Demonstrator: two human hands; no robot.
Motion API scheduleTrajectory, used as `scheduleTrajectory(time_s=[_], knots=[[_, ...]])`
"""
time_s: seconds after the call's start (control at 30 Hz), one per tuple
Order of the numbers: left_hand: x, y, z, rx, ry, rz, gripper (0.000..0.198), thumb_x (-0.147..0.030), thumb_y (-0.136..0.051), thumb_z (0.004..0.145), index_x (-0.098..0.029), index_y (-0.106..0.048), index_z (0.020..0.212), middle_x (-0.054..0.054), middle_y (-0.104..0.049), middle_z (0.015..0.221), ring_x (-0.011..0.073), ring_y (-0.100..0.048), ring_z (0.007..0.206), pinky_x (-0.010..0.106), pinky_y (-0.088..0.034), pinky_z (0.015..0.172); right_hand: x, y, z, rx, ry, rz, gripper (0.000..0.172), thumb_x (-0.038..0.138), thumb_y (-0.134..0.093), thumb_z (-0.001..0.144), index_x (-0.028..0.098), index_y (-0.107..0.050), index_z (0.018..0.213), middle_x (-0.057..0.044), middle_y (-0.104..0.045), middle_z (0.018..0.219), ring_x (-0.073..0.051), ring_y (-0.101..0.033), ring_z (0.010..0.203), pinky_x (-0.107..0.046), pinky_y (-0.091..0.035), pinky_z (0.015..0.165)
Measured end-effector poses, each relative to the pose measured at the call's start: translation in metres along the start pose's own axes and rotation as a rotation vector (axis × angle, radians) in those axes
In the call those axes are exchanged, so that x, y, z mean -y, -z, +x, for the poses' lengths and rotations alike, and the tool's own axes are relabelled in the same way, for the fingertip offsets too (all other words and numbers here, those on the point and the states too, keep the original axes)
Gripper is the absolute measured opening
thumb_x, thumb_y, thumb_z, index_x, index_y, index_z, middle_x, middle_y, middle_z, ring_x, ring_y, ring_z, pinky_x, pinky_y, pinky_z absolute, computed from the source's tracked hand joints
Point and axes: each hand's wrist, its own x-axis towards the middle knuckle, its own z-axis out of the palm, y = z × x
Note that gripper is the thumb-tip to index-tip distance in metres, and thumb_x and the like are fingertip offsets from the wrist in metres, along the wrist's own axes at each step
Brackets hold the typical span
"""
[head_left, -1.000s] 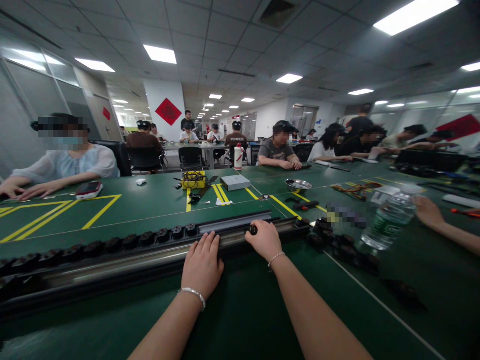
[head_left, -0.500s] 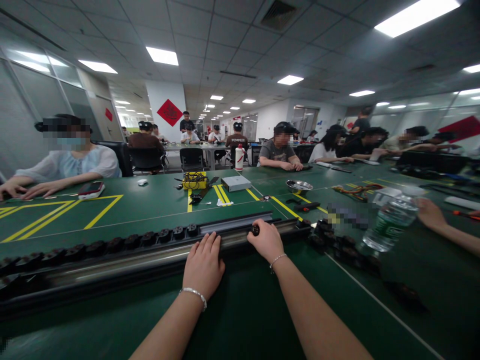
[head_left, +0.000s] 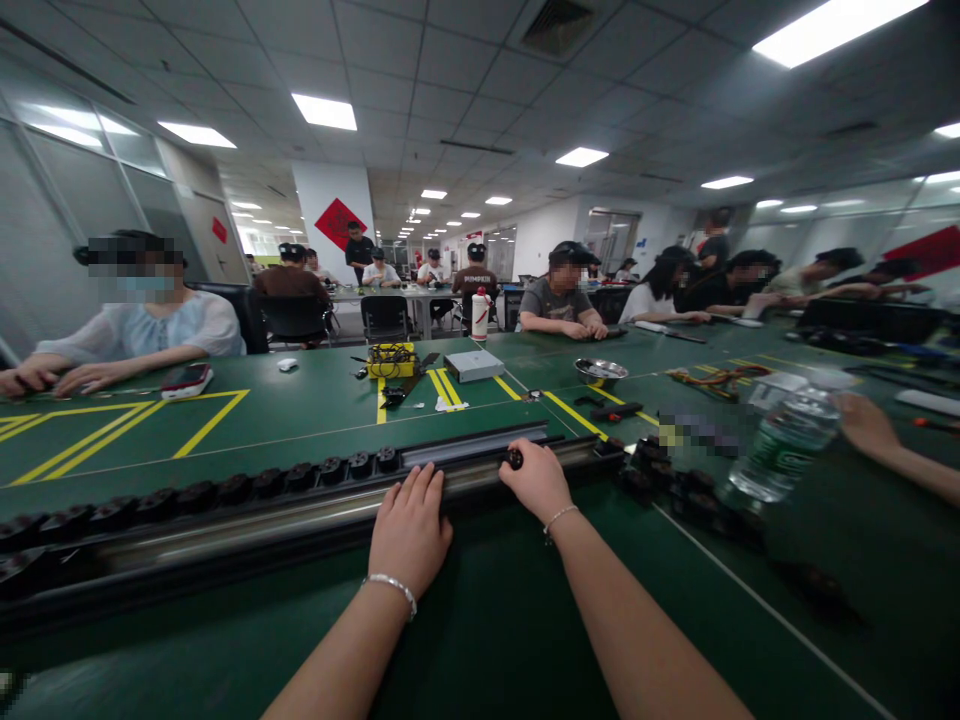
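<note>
My left hand lies with its fingers stretched out across a long black rail that has a shiny metal channel. Pinched in the fingers of my right hand is a small round black part, held over the same rail to the right of my left hand. Several similar round black parts stand in a row along the rail's far side. More black parts lie in a line on the table to the right, partly blurred.
A water bottle stands at the right, beside another person's hand. Farther back are a metal bowl, a grey box and a yellow basket with black cables. Several people sit around the green table.
Both hands keep their places on the rail, and the right hand still pinches the round black part. The whole view has shifted very slightly.
</note>
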Motion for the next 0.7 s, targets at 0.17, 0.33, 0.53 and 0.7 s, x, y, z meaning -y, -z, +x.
scheduleTrajectory(time_s=[0.17, 0.33, 0.53, 0.7], knots=[[0.0007, -0.0012, -0.0004, 0.004, 0.001, 0.004, 0.054, -0.024, -0.046, 0.075, -0.018, -0.045, 0.128, 0.005, -0.044, 0.138, 0.0214, -0.036, 0.128, 0.04, -0.029, 0.105, 0.0012, 0.0017, 0.0004, 0.016, -0.012, 0.005, 0.021, 0.026, -0.052, 0.071, 0.02, -0.061, 0.089, -0.004, -0.065, 0.089, -0.019, -0.055, 0.089, -0.03, -0.034, 0.085], [0.001, -0.0008, -0.0013, -0.004, -0.006, 0.003, 0.053, -0.024, -0.046, 0.075, -0.019, -0.044, 0.128, 0.005, -0.043, 0.138, 0.0215, -0.036, 0.128, 0.04, -0.029, 0.105, 0.0008, 0.0011, 0.0017, 0.018, -0.005, 0.016, 0.02, 0.025, -0.052, 0.071, 0.019, -0.062, 0.088, -0.005, -0.065, 0.089, -0.02, -0.056, 0.089, -0.029, -0.036, 0.084], [0.0002, 0.0023, -0.0006, 0.011, -0.002, 0.0, 0.052, -0.023, -0.046, 0.076, -0.019, -0.045, 0.128, 0.006, -0.044, 0.138, 0.022, -0.036, 0.128, 0.04, -0.029, 0.105, -0.001, 0.0007, 0.003, 0.021, -0.023, 0.044, 0.02, 0.023, -0.054, 0.07, 0.02, -0.062, 0.088, -0.005, -0.065, 0.09, -0.019, -0.057, 0.09, -0.027, -0.039, 0.08], [-0.0009, 0.003, 0.0, 0.013, 0.002, 0.005, 0.052, -0.023, -0.046, 0.076, -0.018, -0.045, 0.127, 0.006, -0.045, 0.137, 0.0218, -0.037, 0.127, 0.04, -0.03, 0.104, -0.0016, 0.0021, 0.0034, 0.022, -0.018, 0.04, 0.02, 0.022, -0.053, 0.071, 0.018, -0.061, 0.089, -0.005, -0.065, 0.087, -0.018, -0.058, 0.084, -0.025, -0.039, 0.076]])
